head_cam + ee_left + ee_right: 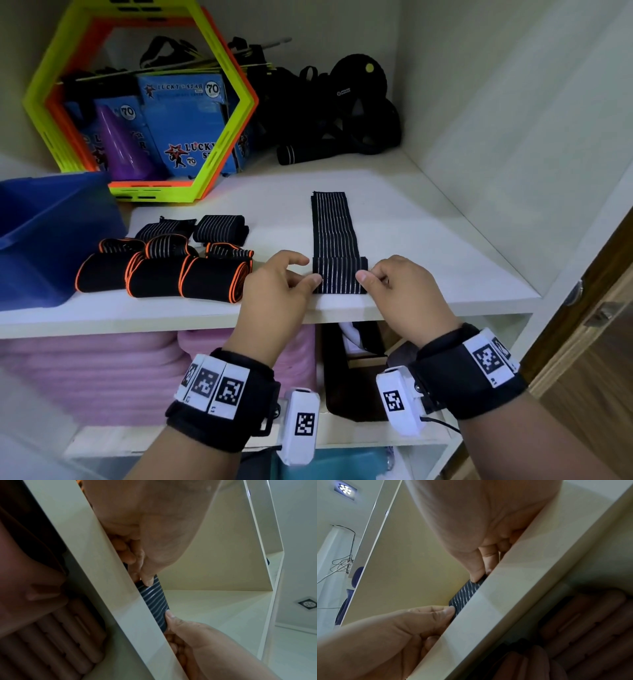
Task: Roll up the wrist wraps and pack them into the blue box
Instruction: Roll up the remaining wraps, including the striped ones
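A long black wrist wrap with white stripes (334,233) lies flat on the white shelf (428,240), its near end turned over into a short roll (339,275) by the front edge. My left hand (294,279) pinches the roll's left end and my right hand (375,275) pinches its right end. The left wrist view shows the roll (155,601) between my left hand's thumb (148,579) and my right hand (181,627). In the right wrist view the roll (464,597) sits between my right hand (478,566) and left hand (436,615). The blue box (51,236) stands at the shelf's left.
Several rolled wraps, some orange-edged (154,274) and some striped (219,229), lie between the box and my hands. Behind stand green and orange hexagon frames (219,102), blue cartons, a purple cone and black gear (342,113). Pink mats (102,370) fill the shelf below.
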`<state>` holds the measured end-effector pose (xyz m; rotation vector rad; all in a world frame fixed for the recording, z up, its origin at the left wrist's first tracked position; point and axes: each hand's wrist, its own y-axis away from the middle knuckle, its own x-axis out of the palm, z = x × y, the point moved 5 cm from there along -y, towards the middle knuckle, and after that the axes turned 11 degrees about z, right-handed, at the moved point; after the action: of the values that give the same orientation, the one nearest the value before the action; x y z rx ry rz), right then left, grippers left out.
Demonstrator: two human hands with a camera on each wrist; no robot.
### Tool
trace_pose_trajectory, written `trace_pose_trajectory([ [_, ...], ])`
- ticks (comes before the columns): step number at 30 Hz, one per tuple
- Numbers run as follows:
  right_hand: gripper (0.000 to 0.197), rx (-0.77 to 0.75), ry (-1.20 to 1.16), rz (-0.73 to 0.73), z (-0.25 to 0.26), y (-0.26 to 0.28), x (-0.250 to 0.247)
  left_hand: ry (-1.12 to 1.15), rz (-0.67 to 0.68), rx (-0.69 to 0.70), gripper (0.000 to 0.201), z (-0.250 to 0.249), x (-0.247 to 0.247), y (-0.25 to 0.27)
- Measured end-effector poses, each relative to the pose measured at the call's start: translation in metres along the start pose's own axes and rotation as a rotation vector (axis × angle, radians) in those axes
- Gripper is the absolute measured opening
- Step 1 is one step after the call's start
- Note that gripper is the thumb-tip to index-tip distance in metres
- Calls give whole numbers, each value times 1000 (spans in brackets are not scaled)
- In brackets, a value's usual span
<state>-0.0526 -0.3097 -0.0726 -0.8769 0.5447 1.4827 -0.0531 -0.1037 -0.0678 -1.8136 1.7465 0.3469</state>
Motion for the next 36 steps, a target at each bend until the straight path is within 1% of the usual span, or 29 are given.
trace_pose_trajectory([
  [3,39,19,-11,-34,-1,0,-1,-13,-10,-7,13,-2,0,-1],
  [8,49,56,2,-64,-2,-3,1,-77,-12,9,8,-9,0,-3],
  [10,46,65,21,-53,0,-3,1,-107,-4,22,5,-11,0,-3],
  [11,41,65,24,-58,1,-3,2,-132,3,29,5,-12,0,-3],
  [14,19,32,-44,-107,4,0,0,-224,34,51,11,-16,2,-3],
  [17,16,-11,-58,-92,5,2,0,-308,68,55,17,-20,6,-3],
  [21,21,-31,-36,-68,3,0,-2,-328,132,48,31,-23,6,-1],
  [23,31,-41,-38,-28,2,0,-3,-342,201,32,41,-22,5,0],
  [25,42,-49,-36,44,1,0,-5,-354,251,24,49,-20,4,0],
  [28,53,-56,-21,138,-2,-1,-7,-346,292,13,47,-15,-1,-4],
  [30,51,-57,-35,152,-4,-2,-7,-338,304,13,41,-12,-3,-5],
  [32,46,-61,-52,129,-6,-4,-7,-351,309,32,39,-10,-3,-6],
  [36,38,-61,-45,62,-6,-6,-4,-301,351,33,41,-8,-1,-4],
])
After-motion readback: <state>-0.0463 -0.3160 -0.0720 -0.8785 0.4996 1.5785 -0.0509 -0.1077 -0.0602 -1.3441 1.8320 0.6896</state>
